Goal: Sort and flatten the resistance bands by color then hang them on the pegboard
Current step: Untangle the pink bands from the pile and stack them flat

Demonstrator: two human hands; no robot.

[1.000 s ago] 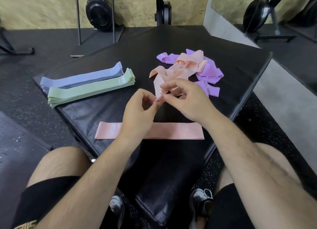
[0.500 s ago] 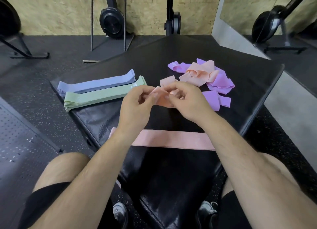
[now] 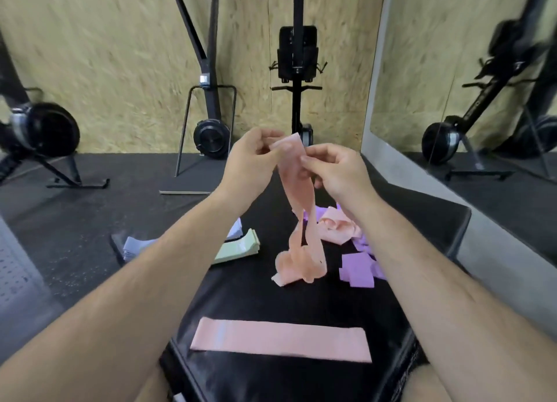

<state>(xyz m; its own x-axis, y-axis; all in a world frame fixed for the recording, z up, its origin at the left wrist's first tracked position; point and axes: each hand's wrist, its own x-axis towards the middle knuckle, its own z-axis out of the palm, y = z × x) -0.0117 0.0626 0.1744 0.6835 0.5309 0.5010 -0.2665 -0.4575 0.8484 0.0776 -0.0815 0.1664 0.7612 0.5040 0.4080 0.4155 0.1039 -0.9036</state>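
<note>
My left hand [image 3: 251, 157] and my right hand [image 3: 334, 168] both pinch the top of a twisted pink band [image 3: 298, 208], held up high; its lower end trails crumpled onto the black mat [image 3: 241, 377]. A flattened pink band [image 3: 281, 340] lies across the mat's near part. Behind my left forearm lie a green stack [image 3: 238, 249] and a blue stack [image 3: 135, 246], partly hidden. To the right sits a loose heap of pink bands [image 3: 337, 227] and purple bands [image 3: 357, 269]. No pegboard is in view.
Black gym machines [image 3: 297, 70] stand along the chipboard wall behind the mat. A flywheel unit [image 3: 45, 133] sits at left on the dark rubber floor. A mirror [image 3: 482, 85] with a grey ledge runs along the right.
Both hands have lifted the pink band up off the heap, so it now hangs down to the mat. The camera has tilted up, showing more of the wall.
</note>
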